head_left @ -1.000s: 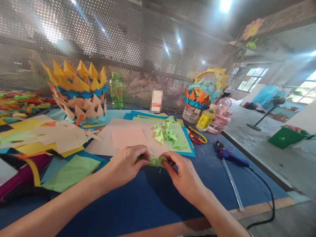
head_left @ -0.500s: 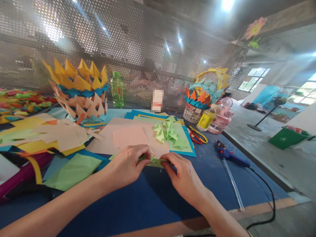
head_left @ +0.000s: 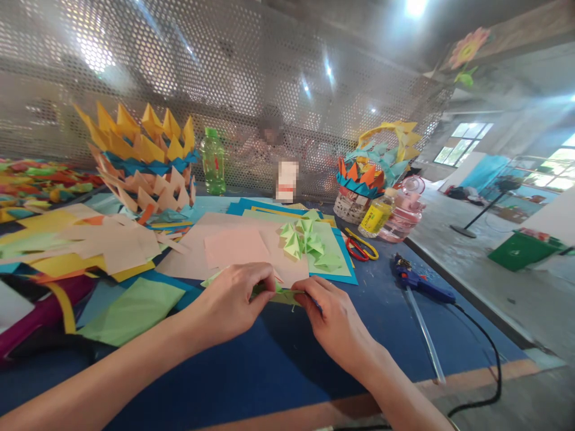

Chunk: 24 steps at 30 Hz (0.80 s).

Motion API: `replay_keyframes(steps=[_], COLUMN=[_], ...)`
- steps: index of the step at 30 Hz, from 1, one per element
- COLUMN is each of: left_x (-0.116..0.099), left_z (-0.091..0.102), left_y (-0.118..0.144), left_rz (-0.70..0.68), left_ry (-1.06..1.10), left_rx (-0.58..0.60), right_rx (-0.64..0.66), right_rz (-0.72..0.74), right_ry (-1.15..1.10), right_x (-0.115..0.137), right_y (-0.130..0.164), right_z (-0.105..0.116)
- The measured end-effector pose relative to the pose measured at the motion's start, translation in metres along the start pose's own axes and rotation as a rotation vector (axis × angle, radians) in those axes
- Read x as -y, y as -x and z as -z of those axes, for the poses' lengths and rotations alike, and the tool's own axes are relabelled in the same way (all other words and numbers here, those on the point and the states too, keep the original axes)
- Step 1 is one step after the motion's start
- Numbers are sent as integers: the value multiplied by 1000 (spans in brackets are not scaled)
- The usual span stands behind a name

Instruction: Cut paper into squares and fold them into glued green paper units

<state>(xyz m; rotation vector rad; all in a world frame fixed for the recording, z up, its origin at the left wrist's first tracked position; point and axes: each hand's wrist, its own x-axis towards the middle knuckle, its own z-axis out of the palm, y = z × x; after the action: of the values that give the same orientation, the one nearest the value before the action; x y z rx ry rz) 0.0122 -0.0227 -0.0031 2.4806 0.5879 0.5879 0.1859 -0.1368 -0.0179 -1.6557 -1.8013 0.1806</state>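
Note:
Both hands meet low over the blue table, pinching one strip of green paper [head_left: 287, 296] between them. My left hand [head_left: 240, 296] is closed on its left part, which the fingers largely hide. The right end is gripped between thumb and fingers of my right hand [head_left: 330, 308]. Just beyond the hands lie a pink paper sheet [head_left: 233, 248] and several folded light-green paper pieces [head_left: 305, 239], these resting on stacked coloured sheets. A loose green sheet [head_left: 135, 311] lies left of my left forearm.
At right are scissors [head_left: 359, 246] and a blue glue gun [head_left: 417, 281] with a clear glue stick and a trailing cord. Bottles [head_left: 377, 218] and paper-trimmed baskets [head_left: 146, 161] stand at the back. Paper scraps [head_left: 103, 236] cover the left side, near a purple object [head_left: 45, 317].
Both hands keep their pinch on the green paper in nearly the same place. The strip between them looks slightly turned; the camera view has shifted a little.

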Motion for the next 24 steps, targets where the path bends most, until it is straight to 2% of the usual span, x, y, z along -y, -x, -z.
replay_keyframes(steps=[18,24], left_x=[-1,-2], left_z=[-1,-3], left_y=[0,2], left_rz=[-8,-65], left_ry=[-32,-28], left_rx=[-35,-54], right_rx=[5,-2], right_rz=[9,-31], right_ry=[7,-53], right_x=[2,4], right_y=[1,1], right_z=[0,2])
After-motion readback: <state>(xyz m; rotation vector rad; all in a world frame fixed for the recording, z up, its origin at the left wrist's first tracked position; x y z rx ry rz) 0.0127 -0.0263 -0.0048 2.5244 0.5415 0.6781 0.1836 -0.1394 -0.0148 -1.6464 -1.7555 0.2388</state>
